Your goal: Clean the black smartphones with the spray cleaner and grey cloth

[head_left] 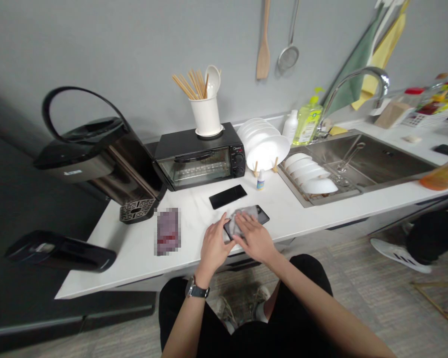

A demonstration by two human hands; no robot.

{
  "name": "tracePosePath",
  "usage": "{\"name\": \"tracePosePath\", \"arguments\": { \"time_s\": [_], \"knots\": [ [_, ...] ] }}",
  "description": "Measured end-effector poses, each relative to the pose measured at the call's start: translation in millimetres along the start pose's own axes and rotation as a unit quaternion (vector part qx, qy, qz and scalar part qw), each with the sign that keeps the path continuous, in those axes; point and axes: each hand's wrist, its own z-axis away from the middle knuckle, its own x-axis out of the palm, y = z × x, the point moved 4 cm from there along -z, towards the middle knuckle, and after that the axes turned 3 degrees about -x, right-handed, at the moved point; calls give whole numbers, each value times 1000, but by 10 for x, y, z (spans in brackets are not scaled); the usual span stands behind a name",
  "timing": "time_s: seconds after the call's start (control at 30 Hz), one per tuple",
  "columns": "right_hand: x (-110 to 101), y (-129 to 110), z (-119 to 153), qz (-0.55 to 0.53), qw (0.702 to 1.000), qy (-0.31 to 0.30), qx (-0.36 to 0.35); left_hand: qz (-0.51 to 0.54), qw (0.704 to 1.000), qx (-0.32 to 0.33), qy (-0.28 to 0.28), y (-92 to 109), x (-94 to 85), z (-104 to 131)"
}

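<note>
The right hand (254,238) presses a grey cloth (248,213) down on a dark phone (263,215) lying at the near edge of the white tabletop (194,258), while the left hand (215,245) steadies the phone's left end, its thumb and fingers apart at that edge. Just beyond that phone lies a black phone (227,197), with a small white bottle (260,180) standing to its right. Farther back are a toaster oven (201,159) and, to its right, a rack of white plates (268,150).
</note>
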Motion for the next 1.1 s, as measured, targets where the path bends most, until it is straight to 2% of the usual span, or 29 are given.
{"name": "tracePosePath", "arguments": {
  "time_s": [0.1,0.17,0.23,0.37,0.47,0.53,0.6,0.7,0.8,0.87,0.97,1.1],
  "knots": [
    [46,-352,68,-73,995,-39,-62,-14,1000,8,-5,1,-3,43],
    [4,-395,195,-92,992,-48,-71,-11,1000,4,-4,9,-12,61],
    [-75,-279,343,-82,994,-42,-65,-1,1000,-4,0,21,-23,61],
    [-222,207,533,-1,1000,-3,-8,12,1000,-6,2,38,-25,19],
    [-235,486,458,49,998,19,41,11,1000,-4,-1,42,-20,-9],
    [-190,526,315,63,995,35,67,12,1000,-3,-1,47,-22,-15],
    [-115,427,154,61,994,45,82,12,1000,1,0,46,-22,-12],
    [25,49,-6,12,999,17,31,5,1000,12,-3,21,-9,8],
    [88,-324,30,-57,998,-23,-34,-15,1000,13,-11,-15,12,39],
    [58,-408,148,-77,995,-36,-42,-21,1000,4,-13,-26,15,53],
    [-65,-260,379,-69,996,-42,-38,-6,1000,-2,-9,-3,3,46],
    [-268,243,549,-5,1000,-13,9,13,1000,-1,-2,29,-17,-1]
  ]
}}
